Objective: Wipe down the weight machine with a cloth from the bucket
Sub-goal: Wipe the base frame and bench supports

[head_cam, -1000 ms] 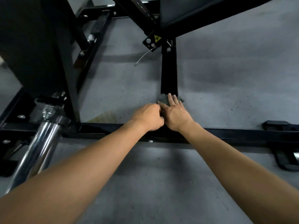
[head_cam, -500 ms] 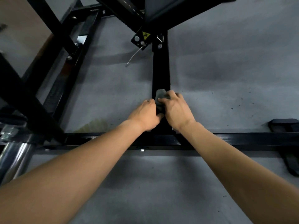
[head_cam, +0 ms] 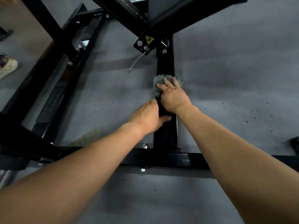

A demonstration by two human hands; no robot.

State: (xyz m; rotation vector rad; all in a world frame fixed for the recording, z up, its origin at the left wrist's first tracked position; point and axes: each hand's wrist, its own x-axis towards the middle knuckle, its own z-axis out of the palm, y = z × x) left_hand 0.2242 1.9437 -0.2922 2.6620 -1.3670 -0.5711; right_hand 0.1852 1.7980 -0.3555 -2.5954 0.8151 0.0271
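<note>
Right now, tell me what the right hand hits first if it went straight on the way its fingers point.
Probably the bolted upright at the far end of the floor beam; the right hand, pressing the grey cloth, has only bare beam before it.

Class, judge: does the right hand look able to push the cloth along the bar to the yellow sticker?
Probably yes: the right hand presses the cloth on the bar, whose stretch toward the yellow sticker looks bare.

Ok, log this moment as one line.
phase: wipe-down | right hand: presses grey cloth on black frame bar | left hand: grips same bar, nearer the person
</note>
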